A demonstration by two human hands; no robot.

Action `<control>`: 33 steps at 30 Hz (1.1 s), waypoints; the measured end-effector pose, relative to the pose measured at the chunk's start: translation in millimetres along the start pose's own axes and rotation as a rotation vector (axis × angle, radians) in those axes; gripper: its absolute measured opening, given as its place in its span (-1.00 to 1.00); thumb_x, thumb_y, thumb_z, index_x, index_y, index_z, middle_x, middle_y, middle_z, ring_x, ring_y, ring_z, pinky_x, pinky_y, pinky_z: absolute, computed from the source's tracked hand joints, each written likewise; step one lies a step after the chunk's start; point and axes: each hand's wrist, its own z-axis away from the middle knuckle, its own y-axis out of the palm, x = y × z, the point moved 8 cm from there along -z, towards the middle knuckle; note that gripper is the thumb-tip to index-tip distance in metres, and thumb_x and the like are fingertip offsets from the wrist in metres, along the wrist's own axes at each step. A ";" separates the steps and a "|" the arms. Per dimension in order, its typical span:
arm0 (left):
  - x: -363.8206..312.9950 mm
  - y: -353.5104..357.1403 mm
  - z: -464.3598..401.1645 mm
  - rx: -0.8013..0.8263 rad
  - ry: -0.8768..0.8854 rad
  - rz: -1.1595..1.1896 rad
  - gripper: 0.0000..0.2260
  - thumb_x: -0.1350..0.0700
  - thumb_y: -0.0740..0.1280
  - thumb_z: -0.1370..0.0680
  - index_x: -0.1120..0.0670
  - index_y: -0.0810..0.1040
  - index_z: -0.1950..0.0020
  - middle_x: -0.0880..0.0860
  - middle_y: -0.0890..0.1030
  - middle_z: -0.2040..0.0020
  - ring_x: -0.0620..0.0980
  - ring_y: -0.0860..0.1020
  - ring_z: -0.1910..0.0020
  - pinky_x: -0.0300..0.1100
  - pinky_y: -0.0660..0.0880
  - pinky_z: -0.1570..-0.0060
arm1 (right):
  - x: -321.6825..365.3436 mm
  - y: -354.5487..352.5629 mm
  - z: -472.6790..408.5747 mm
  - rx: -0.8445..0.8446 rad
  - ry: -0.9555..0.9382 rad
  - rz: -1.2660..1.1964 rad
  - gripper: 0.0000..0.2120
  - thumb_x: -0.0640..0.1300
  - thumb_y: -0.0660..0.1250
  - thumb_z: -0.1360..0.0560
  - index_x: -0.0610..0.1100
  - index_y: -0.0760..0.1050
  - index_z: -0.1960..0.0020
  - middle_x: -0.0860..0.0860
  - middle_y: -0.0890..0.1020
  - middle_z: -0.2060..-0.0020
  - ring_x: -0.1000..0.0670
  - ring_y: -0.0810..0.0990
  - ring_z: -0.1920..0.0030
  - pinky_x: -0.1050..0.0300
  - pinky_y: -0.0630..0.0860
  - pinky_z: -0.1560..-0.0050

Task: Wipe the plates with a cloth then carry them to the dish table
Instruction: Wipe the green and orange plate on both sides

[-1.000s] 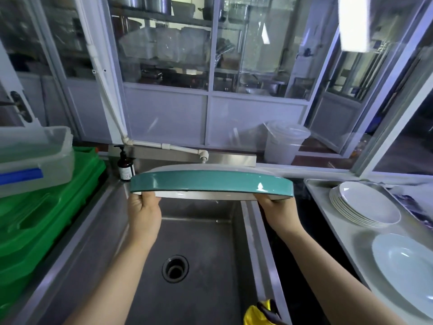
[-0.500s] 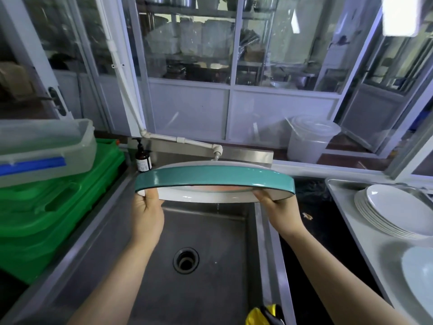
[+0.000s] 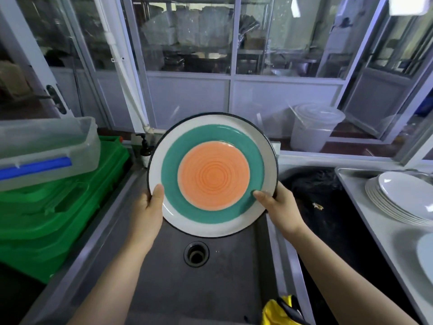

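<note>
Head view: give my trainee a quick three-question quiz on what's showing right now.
1. True or false: both hands grip the colored plate.
2. What is directly below the plate? A) green crates B) sink C) white bucket
3. Fill in: the stack of white plates sits to the person's ____.

Key:
1. True: the left hand and right hand hold opposite edges.
2. B, the sink.
3. Right.
</note>
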 end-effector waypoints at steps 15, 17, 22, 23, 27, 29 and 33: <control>122.0 22.4 43.4 0.268 -0.662 0.304 -0.80 0.31 0.17 -0.40 0.08 0.51 0.14 0.07 0.53 0.22 0.03 0.45 0.28 -0.14 0.30 0.31 | -119.9 9.5 93.6 -0.095 0.707 -0.024 -0.67 0.11 0.24 -0.57 -0.14 0.60 -0.01 -0.05 0.64 0.33 -0.03 0.62 0.29 0.07 0.58 0.21; 136.7 19.6 47.5 0.211 -0.691 0.247 -0.80 0.35 0.13 -0.43 0.09 0.46 0.20 0.06 0.45 0.27 0.02 0.38 0.34 -0.20 0.27 0.39 | -126.2 -6.3 109.1 -0.161 0.678 0.073 -0.71 0.09 0.19 -0.60 -0.08 0.57 -0.07 0.05 0.63 0.37 0.00 0.62 0.32 0.08 0.55 0.21; 157.3 19.3 62.3 0.199 -0.735 0.199 -0.82 0.36 0.11 -0.43 0.09 0.36 0.24 0.07 0.36 0.29 0.01 0.32 0.34 -0.17 0.20 0.35 | -152.6 -51.1 181.6 0.027 0.694 0.971 -0.47 0.15 0.42 -0.42 0.06 0.42 -0.34 0.03 0.52 -0.19 -0.09 0.46 -0.21 0.03 0.46 -0.13; 158.7 19.6 65.1 0.194 -0.743 0.216 -0.81 0.36 0.10 -0.44 0.10 0.36 0.26 0.06 0.37 0.30 0.00 0.33 0.34 -0.17 0.21 0.35 | -162.2 -49.5 199.8 0.123 0.740 1.050 -0.39 0.19 0.43 -0.38 0.11 0.36 -0.38 0.05 0.46 -0.25 -0.10 0.41 -0.26 0.01 0.45 -0.14; 160.1 21.1 70.9 0.226 -0.736 0.252 -0.78 0.37 0.08 -0.44 0.10 0.40 0.24 0.04 0.41 0.27 -0.02 0.37 0.30 -0.16 0.25 0.31 | -175.8 -40.5 229.1 0.198 0.685 1.238 -0.40 0.02 0.35 -0.43 0.20 0.25 -0.43 0.11 0.41 -0.33 -0.09 0.43 -0.21 0.02 0.46 -0.12; 163.9 17.1 69.8 0.236 -0.726 0.220 -0.80 0.37 0.08 -0.43 0.10 0.38 0.24 0.04 0.39 0.26 0.00 0.35 0.30 -0.14 0.22 0.31 | -170.2 -42.3 229.1 0.097 0.662 1.171 -0.44 -0.11 0.29 -0.45 0.17 0.29 -0.42 0.09 0.48 -0.30 -0.10 0.45 -0.17 0.04 0.45 -0.10; 165.3 10.8 67.8 0.265 -0.677 0.175 -0.82 0.34 0.13 -0.38 0.05 0.29 0.28 0.04 0.31 0.25 0.04 0.26 0.21 -0.10 0.16 0.30 | -130.7 -35.2 211.4 -0.084 0.444 1.107 -0.46 -0.10 0.38 -0.45 -0.02 0.36 -0.39 -0.02 0.57 -0.17 -0.16 0.48 -0.08 -0.01 0.45 -0.05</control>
